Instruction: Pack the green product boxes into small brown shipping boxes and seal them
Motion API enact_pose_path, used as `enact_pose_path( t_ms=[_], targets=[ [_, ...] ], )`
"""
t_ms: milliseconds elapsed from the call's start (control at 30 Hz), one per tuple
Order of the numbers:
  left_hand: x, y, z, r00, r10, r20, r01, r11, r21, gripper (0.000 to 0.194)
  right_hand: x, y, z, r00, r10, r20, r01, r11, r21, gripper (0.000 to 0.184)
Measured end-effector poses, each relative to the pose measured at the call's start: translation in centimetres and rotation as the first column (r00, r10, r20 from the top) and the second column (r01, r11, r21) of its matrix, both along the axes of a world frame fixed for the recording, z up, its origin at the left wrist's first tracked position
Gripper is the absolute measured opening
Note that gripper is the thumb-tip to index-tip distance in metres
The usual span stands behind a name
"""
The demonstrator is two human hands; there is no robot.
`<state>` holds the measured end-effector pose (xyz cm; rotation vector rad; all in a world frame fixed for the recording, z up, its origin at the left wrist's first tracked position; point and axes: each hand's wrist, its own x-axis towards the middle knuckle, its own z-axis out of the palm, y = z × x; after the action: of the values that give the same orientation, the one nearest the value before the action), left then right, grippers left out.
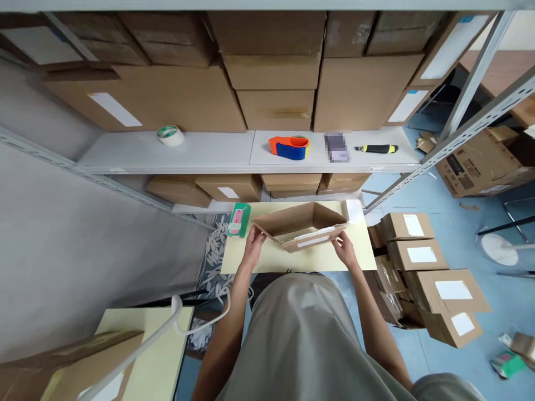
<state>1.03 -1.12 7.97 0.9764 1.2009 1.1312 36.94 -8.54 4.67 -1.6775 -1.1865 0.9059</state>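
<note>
At a pale-yellow rectangular desk [301,263], the nearly closed left hand [253,248] and right hand [345,250] pinch opposite ends of one open-topped brown cardboard box [288,220], presumably for steadiness.

Shelves [217,151] of cartons [273,72] show a stockroom.
</note>
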Motion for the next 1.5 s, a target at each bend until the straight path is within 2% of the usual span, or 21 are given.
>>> enact_pose_path(
  t_ms=[133,267,400,500,567,667,733,800,867,967,1067,1133,1200,1233,1367,1433,1500],
  targets=[
    [1.6,1.4,0.3,0.998,-0.037,0.054,0.041,0.997,-0.063,0.053,-0.5,-0.2,-0.6,0.994,0.048,-0.102,-0.052,0.998,-0.043,0.059],
    [2.0,2.1,0.6,0.998,-0.065,-0.017,0.062,0.99,-0.124,0.055,0.3,-0.6,0.6,0.978,0.126,-0.164,-0.144,0.984,-0.101,0.058],
    [1.2,1.1,0.0,0.992,-0.025,-0.12,-0.01,0.96,-0.281,0.075,1.5,0.2,2.3,0.951,0.093,-0.295,-0.147,0.974,-0.17,0.059],
    [0.7,0.0,-0.9,0.993,-0.08,-0.082,0.045,0.933,-0.358,0.08,1.5,1.7,2.9,0.935,0.083,-0.346,-0.166,0.962,-0.217,0.063],
    [0.5,-0.5,-1.5,0.993,-0.106,-0.051,0.082,0.935,-0.345,0.083,1.1,2.8,2.8,0.946,0.104,-0.307,-0.182,0.954,-0.238,0.065],
    [0.5,-0.9,-1.9,0.992,-0.084,-0.09,0.055,0.956,-0.288,0.1,0.6,3.9,2.4,0.971,0.121,-0.206,-0.174,0.949,-0.263,0.071],
    [0.6,-1.0,-1.5,0.988,-0.068,-0.14,0.036,0.976,-0.215,0.112,0.5,4.3,2.3,0.985,0.112,-0.134,-0.145,0.952,-0.27,0.082],
    [0.7,-1.0,-0.6,0.975,-0.074,-0.211,0.054,0.993,-0.1,0.114,0.5,4.6,2.4,0.992,0.109,-0.064,-0.121,0.96,-0.252,0.099],
    [0.7,-0.8,0.8,0.95,-0.1,-0.297,0.104,0.995,-0.001,0.106,0.6,4.9,2.7,0.991,0.133,-0.005,-0.131,0.969,-0.211,0.112],
    [0.7,-0.5,3.0,0.908,-0.15,-0.391,0.187,0.981,0.058,0.085,0.7,5.4,3.6,0.976,0.205,0.068,-0.195,0.971,-0.139,0.115],
    [0.8,-0.8,4.8,0.897,-0.193,-0.398,0.239,0.969,0.068,0.066,0.9,5.8,4.9,0.959,0.263,0.109,-0.254,0.964,-0.083,0.099],
    [1.0,-1.5,5.4,0.887,-0.228,-0.401,0.276,0.959,0.065,0.076,1.1,5.7,5.8,0.947,0.303,0.108,-0.3,0.953,-0.047,0.081],
    [1.3,-2.3,5.5,0.869,-0.238,-0.433,0.292,0.955,0.06,0.087,1.5,5.4,6.5,0.929,0.358,0.091,-0.358,0.933,-0.018,0.063],
    [1.4,-2.7,5.5,0.864,-0.224,-0.452,0.282,0.957,0.064,0.084,1.8,5.2,6.7,0.92,0.383,0.081,-0.383,0.924,-0.012,0.057],
    [2.5,-2.9,4.8,0.887,-0.119,-0.447,0.172,0.982,0.081,0.033,2.3,4.5,6.7,0.895,0.44,0.065,-0.438,0.898,-0.047,0.058],
    [3.1,-2.4,4.3,0.892,-0.06,-0.448,0.114,0.989,0.095,0.02,2.3,4.5,6.2,0.89,0.449,0.082,-0.445,0.894,-0.06,0.055],
    [3.5,-1.8,3.7,0.888,-0.014,-0.46,0.08,0.989,0.123,0.017,2.0,4.6,5.4,0.9,0.424,0.101,-0.42,0.905,-0.062,0.043]
  ],
)
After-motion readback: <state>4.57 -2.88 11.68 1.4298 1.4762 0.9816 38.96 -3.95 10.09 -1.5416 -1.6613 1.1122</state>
